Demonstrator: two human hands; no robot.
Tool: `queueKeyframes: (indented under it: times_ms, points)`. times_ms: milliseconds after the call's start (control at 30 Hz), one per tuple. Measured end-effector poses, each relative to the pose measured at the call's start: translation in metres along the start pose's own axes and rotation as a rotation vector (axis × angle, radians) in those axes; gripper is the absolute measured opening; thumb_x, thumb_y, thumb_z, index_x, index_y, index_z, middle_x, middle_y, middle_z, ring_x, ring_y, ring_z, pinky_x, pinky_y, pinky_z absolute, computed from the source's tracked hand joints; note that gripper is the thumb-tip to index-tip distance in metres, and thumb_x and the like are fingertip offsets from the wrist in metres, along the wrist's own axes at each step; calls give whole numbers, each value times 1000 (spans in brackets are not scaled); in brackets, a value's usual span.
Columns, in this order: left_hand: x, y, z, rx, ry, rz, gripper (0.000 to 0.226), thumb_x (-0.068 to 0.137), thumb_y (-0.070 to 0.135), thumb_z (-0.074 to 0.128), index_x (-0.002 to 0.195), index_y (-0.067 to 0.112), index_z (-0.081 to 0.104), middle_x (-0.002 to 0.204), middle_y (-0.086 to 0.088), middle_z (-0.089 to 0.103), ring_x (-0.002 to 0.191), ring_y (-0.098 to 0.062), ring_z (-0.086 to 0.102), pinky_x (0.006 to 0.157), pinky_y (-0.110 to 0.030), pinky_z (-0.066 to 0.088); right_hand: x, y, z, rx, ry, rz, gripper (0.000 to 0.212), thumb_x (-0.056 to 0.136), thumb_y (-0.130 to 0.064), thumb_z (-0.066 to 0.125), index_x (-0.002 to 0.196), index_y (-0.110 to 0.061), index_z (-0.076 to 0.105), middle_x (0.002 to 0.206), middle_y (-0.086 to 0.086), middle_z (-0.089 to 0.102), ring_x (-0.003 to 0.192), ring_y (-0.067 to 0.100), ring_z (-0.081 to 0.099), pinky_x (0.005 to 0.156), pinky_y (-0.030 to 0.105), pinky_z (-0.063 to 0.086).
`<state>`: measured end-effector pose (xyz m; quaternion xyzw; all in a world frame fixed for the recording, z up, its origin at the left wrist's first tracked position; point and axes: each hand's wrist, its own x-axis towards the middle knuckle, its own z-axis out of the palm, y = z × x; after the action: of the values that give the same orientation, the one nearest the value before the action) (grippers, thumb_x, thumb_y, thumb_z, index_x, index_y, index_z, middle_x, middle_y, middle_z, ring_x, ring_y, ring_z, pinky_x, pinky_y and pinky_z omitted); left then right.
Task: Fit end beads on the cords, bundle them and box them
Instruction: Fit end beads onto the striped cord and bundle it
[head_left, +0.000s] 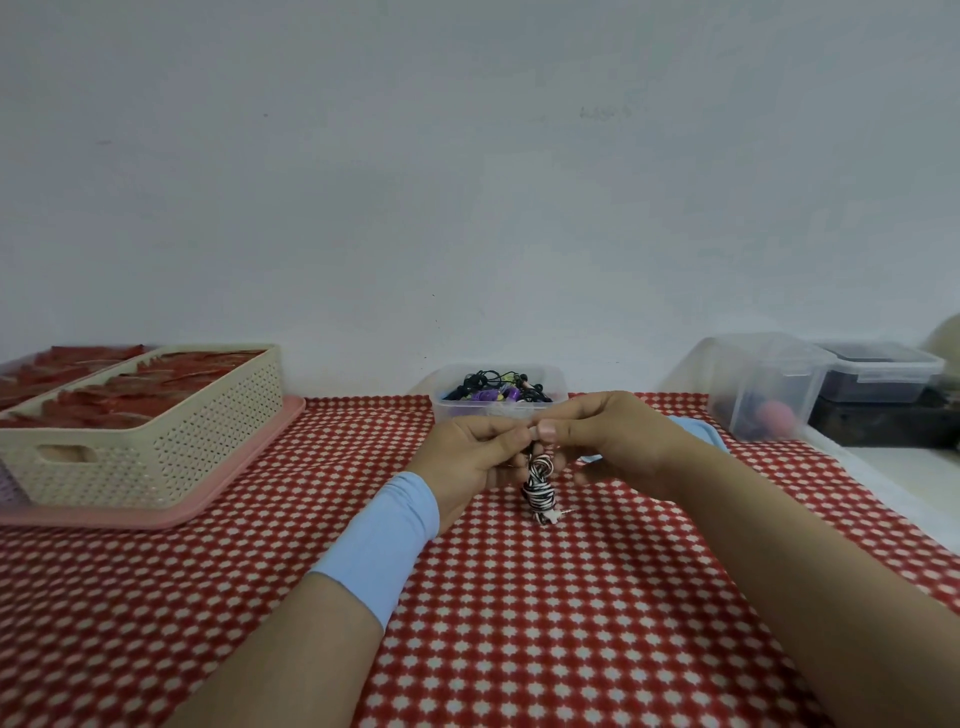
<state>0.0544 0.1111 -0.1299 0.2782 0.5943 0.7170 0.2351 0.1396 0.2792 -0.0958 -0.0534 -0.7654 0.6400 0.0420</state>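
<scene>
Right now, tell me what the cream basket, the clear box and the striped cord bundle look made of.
Cream basket: likely moulded plastic, matte, by its regular perforated walls and cut handle slot.
Clear box: translucent plastic, slightly glossy; the cords inside show through.
Striped cord bundle: black-and-white sheathed or braided cord; too small to tell which.

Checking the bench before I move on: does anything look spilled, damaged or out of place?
Nothing spilled or damaged. The left hand and right hand pinch the striped cord bundle at its top; a white end sticks out at its bottom. A light blue cloth lies behind the right hand.
</scene>
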Motion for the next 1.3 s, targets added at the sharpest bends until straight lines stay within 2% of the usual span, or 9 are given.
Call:
queueKeyframes:
  times_ms: [333, 567, 667, 767, 867, 1000, 1133, 1233, 1300]
  points:
    - [0, 1, -5, 93, 4, 1, 13, 91, 3, 62, 99, 2, 72, 72, -4, 69, 63, -10, 63, 61, -22, 56, 2, -2, 1, -102, 39, -25, 6, 84, -13, 80, 90, -14, 81, 83, 3, 77, 60, 11, 65, 54, 22, 47]
    - [2, 0, -11, 156, 94, -8, 15, 92, 10, 65, 103, 4, 72, 82, -8, 70, 69, -12, 67, 63, -27, 58, 4, 2, 8, -245, 37, -70, 16, 88, -27, 79, 102, -21, 76, 93, -4, 78, 60, 5, 66, 48, 18, 44]
    - [2, 1, -13, 118, 105, -8, 12, 91, 8, 66, 101, 8, 72, 87, -8, 72, 73, -14, 67, 67, -30, 59, 7, 8, 12, -452, -30, 17, 35, 76, -34, 88, 104, -18, 75, 93, -5, 75, 65, 1, 68, 64, 24, 56]
    - [2, 3, -13, 125, 105, -11, 13, 91, 7, 66, 101, 11, 73, 88, -7, 73, 73, -14, 67, 69, -30, 60, 11, 15, 14, -651, -7, 41, 26, 72, -42, 90, 83, -22, 79, 78, -5, 75, 72, 8, 68, 72, 25, 54]
    - [2, 7, -12, 179, 136, 16, 12, 91, 7, 66, 101, 7, 74, 85, -7, 73, 73, -15, 68, 69, -32, 61, 13, 15, 11, -552, 22, 27, 21, 75, -32, 88, 82, -15, 80, 79, 4, 78, 77, 15, 74, 79, 30, 60]
    - [9, 22, -13, 305, 202, 84, 12, 93, 10, 65, 102, 12, 72, 86, -9, 75, 75, -16, 69, 67, -31, 61, 11, 3, 2, -514, 125, -88, 7, 85, -22, 79, 79, -24, 78, 71, -6, 73, 62, 0, 59, 64, 18, 45]
    - [31, 48, -11, 467, 217, 123, 10, 93, 13, 65, 101, 12, 70, 82, -3, 73, 61, -7, 66, 55, -20, 54, 26, -15, -8, -502, 230, -200, 9, 91, -14, 70, 95, -20, 76, 76, -10, 73, 64, -3, 59, 70, 21, 45]
    - [59, 68, -13, 615, 210, 147, 7, 91, 16, 66, 94, 22, 67, 91, -2, 74, 72, -10, 67, 64, -22, 54, 50, -37, -20, -466, 328, -247, 29, 90, -19, 75, 117, -23, 65, 93, 0, 77, 74, 8, 69, 77, 26, 50]
    - [75, 75, -15, 689, 217, 136, 7, 89, 20, 67, 90, 27, 66, 90, 3, 74, 80, -10, 68, 75, -26, 53, 67, -50, -26, -465, 355, -247, 22, 89, -18, 76, 109, -20, 68, 87, 4, 78, 68, 11, 67, 76, 32, 55]
